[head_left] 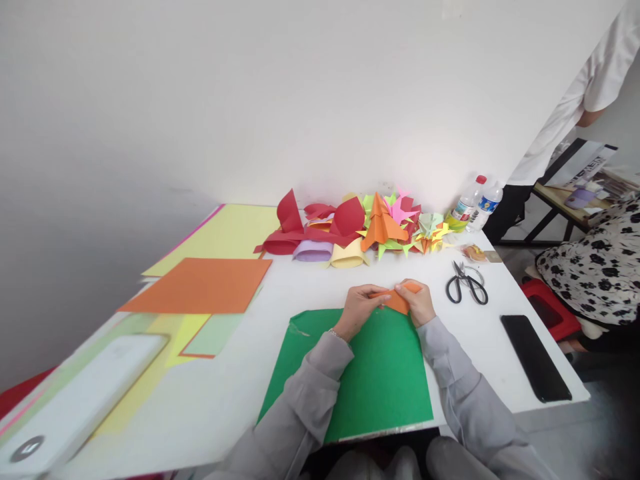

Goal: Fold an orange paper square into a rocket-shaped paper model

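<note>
- The left hand (357, 308) and right hand (419, 301) both pinch a small folded orange paper (397, 297) between them, fingers closed on its edges.
- The orange paper sits just above the far edge of a green sheet (370, 380), which lies flat on the white desk (480, 333) in front of the person.
- Both forearms, in grey sleeves (310, 393), rest across the green sheet.
- Right of the hands, black scissors (466, 283) lie on the desk with their blades closed; whether they touch anything else cannot be told.
- Further right and nearer the desk's edge lies a black phone (535, 358), face up, screen dark.
- At the back of the desk, against the wall, is a pile of folded paper shapes (370, 230) in red, orange, pink, yellow, lilac and pale green.
- Two plastic bottles (477, 203) stand at the right end of that pile, close together.
- To the left lie a large orange sheet (200, 285) over a yellow sheet (225, 233), with more pale sheets beneath and beside them.
- A white box (75, 407) lies at the near left corner, blurred.
- Off the desk at right, a person in a white top (575, 100) stands, and a black-and-white flowered cloth (595, 267) shows nearby.
</note>
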A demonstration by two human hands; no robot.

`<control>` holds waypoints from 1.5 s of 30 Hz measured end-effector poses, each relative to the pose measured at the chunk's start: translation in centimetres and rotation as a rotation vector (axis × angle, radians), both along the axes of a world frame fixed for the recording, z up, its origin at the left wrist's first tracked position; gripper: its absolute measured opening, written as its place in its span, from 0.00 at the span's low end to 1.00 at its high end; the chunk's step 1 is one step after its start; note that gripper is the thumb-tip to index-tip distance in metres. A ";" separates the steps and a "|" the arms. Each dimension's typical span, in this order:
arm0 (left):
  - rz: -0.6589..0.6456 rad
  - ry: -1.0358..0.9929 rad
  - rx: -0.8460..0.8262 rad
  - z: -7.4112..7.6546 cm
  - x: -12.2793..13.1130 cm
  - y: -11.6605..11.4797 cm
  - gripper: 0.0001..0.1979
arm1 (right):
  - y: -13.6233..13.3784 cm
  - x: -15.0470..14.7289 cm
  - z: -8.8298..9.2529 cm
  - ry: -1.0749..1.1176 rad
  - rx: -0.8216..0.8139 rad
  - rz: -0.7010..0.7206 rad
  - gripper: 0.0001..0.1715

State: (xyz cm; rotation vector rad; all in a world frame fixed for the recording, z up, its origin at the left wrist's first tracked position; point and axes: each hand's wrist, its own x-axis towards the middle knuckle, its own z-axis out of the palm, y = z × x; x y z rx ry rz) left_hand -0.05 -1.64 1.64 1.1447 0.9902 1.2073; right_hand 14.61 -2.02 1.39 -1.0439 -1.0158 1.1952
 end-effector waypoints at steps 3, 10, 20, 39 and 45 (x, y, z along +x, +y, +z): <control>-0.021 -0.031 0.005 0.0 -0.1 0.1 0.09 | 0.0 0.0 0.0 0.004 -0.008 0.003 0.16; -0.053 -0.050 0.003 0.1 -0.3 0.2 0.09 | 0.0 0.0 0.3 0.035 -0.002 -0.015 0.13; 0.003 -0.005 -0.018 0.1 -0.3 0.2 0.11 | 0.0 0.3 0.1 -0.103 -0.006 0.054 0.12; 0.102 -0.268 -0.173 0.0 -0.5 0.6 0.13 | -0.4 -0.3 -0.2 0.047 -0.084 0.054 0.18; 0.031 -0.394 -0.252 0.1 -0.2 0.4 0.14 | -0.5 -0.3 -0.2 0.101 -0.093 0.028 0.16</control>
